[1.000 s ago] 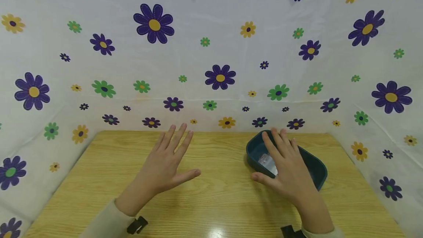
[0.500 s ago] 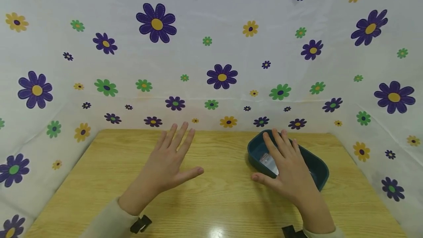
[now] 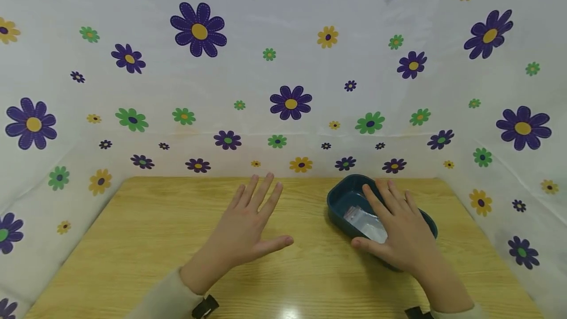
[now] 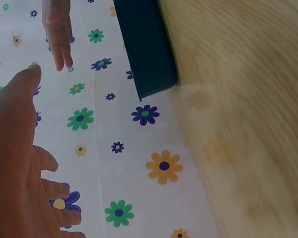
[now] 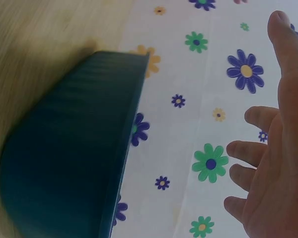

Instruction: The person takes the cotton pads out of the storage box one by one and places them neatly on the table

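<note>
Both hands are held out palm down with fingers spread, holding nothing. My left hand [image 3: 241, 228] hovers over the wooden table, left of centre. My right hand [image 3: 403, 230] is above a dark teal plastic bin [image 3: 341, 218] and hides part of it in the head view. Inside the bin lies a clear plastic zip bag [image 3: 365, 223]; whatever else the bin holds is behind the hand. In the right wrist view the bin's outer wall [image 5: 69, 148] stands on the table, apart from the fingers [image 5: 248, 151]. The left wrist view shows the bin's end [image 4: 149, 54] too.
The light wooden table [image 3: 146, 240] reaches back to a white cloth [image 3: 248, 73] printed with purple, yellow and green flowers, which closes off the back and both sides. Black straps [image 3: 205, 306] sit at the cuffs of pale sleeves [image 3: 173, 294].
Both hands have shifted to the right and slightly down in the head view, uncovering more of the plastic bag. The bin stays in place; the view itself has moved a little.
</note>
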A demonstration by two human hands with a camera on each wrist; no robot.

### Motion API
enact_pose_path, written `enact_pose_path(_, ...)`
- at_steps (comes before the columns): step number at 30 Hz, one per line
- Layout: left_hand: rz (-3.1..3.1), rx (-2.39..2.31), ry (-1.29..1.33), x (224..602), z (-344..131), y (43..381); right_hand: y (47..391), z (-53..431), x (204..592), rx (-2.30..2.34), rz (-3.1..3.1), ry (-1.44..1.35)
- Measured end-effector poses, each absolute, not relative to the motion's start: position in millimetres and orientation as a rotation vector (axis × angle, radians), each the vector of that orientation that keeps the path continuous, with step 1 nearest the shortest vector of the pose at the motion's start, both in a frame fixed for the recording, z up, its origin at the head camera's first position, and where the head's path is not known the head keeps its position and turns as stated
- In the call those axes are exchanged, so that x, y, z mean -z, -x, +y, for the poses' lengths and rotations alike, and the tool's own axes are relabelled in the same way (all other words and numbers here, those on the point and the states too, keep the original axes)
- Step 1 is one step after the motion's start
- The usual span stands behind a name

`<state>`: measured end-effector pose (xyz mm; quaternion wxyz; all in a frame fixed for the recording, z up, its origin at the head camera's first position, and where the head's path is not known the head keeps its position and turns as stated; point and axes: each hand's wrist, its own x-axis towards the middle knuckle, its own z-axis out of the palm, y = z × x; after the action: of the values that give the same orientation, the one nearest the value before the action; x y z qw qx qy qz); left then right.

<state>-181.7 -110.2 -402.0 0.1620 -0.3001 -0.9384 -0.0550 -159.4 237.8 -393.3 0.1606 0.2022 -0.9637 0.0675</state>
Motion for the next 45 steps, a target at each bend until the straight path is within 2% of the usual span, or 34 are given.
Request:
enact_pose_path(7, -2.705, 0.181, 0.895, 411.6, -91.1, 187.4, 166.6, 263.4, 393.6, -0.144, -2.784, -0.603)
enact_pose_path(16, -2.76, 0.205, 0.952, 425.2, -69.9, 190.5, 185.4, 292.3, 412.0, -0.313, -2.859, -0.656)
enact_pose_path(25, -2.846, 0.257, 1.016, 442.9, -46.2, 190.8, 193.8, 310.3, 426.8, -0.382, -2.986, -0.532)
enact_pose_path(32, -2.886, 0.299, 1.097, 453.8, -33.2, 185.7, 187.7, 313.3, 439.4, -0.386, -3.055, -0.463)
enact_pose_path(38, -2.863, 0.28, 1.128, 459.7, -29.0, 183.9, 181.7, 305.9, 432.5, -0.403, -3.013, -0.456)
enact_pose_path(45, -2.89, 0.287, 1.116, 460.1, -26.5, 186.6, 171.3, 286.7, 431.0, -0.533, -2.931, -0.557)
